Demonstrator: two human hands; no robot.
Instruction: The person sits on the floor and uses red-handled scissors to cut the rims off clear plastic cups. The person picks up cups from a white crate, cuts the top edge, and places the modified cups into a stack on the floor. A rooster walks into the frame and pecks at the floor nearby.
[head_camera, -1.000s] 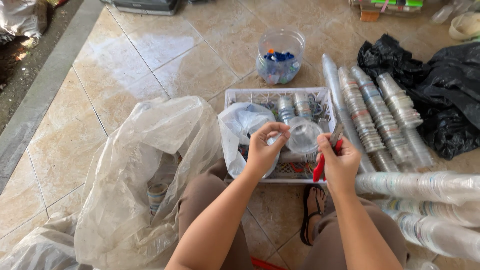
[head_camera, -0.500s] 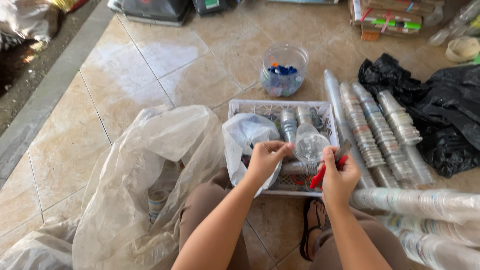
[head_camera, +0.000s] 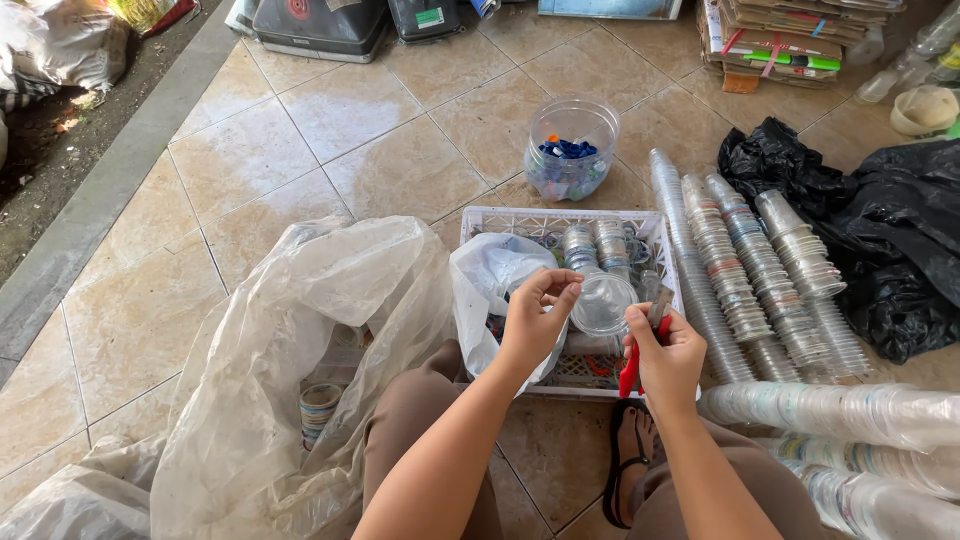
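A home recycling-sorting spot on a tiled floor (head_camera: 380, 140): stacked plastic cups (head_camera: 740, 270) beside the white basket (head_camera: 560, 222), flattened cardboard (head_camera: 790, 35) beyond it.

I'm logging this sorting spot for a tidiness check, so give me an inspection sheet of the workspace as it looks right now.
Surface: beige tiled floor, sunlit.
Job's things: clear plastic cup held over a white basket of more cups; red-handled tool.
Clutter: rows of stacked cups, sleeved cup stacks, large clear bag, black bags, tub of blue caps.
Grippers: left hand pinches the cup's rim; right hand grips the tool.
Cables: nothing seen.
Surroundings: flattened cardboard, dark cases, bare soil strip.
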